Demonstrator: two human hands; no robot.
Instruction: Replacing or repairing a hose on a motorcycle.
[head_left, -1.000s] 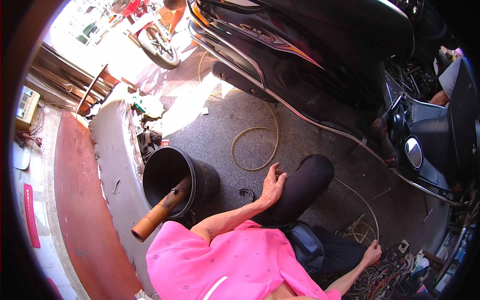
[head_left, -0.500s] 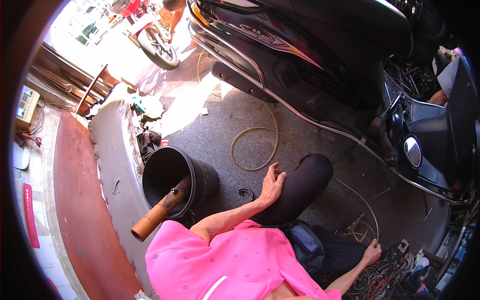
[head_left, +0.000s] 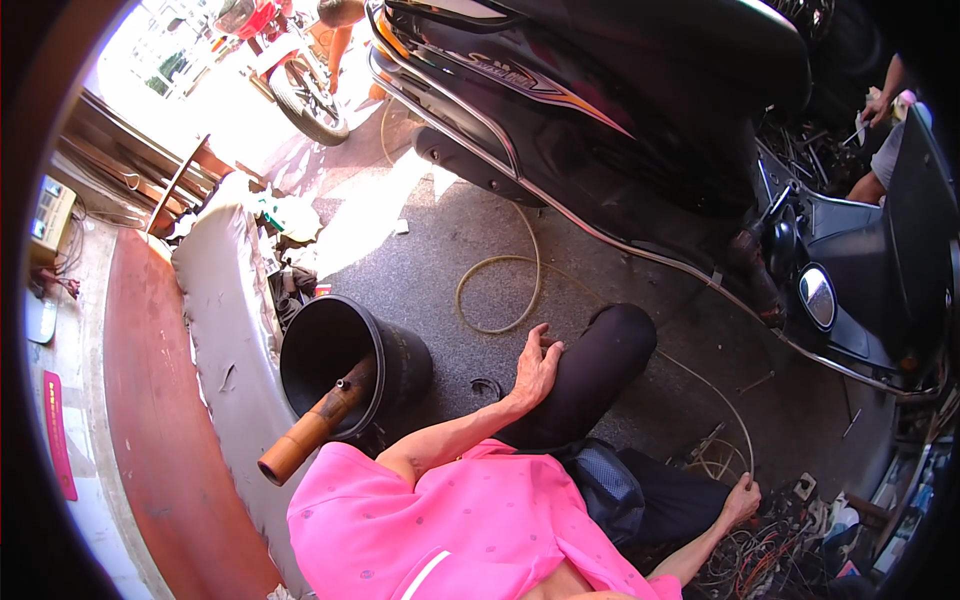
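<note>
My left hand [head_left: 538, 368] rests against my bent knee in dark trousers [head_left: 600, 370], its fingers loosely apart with nothing in them. Down at the right, my right hand [head_left: 741, 502] is closed with thumb and finger on the end part of a thin yellowish hose [head_left: 457, 295]. From there the hose runs up past my knee and lies in a loop on the grey floor. Left of my left arm stands a black bucket [head_left: 408, 360]. A brown bamboo-like tube [head_left: 305, 440] with a small metal fitting leans out over the bucket's rim.
A black scooter [head_left: 640, 150] with a metal side rail fills the upper right. Tangled wires [head_left: 770, 555] lie beside my right hand. A grey torn cushion [head_left: 220, 330] borders the left. Another person's hand [head_left: 878, 108] shows beyond the scooter; a red motorcycle [head_left: 300, 90] stands behind.
The view has shifted slightly. At the upper right, the other person's hand has risen and holds something thin. My hands stay in about the same places.
</note>
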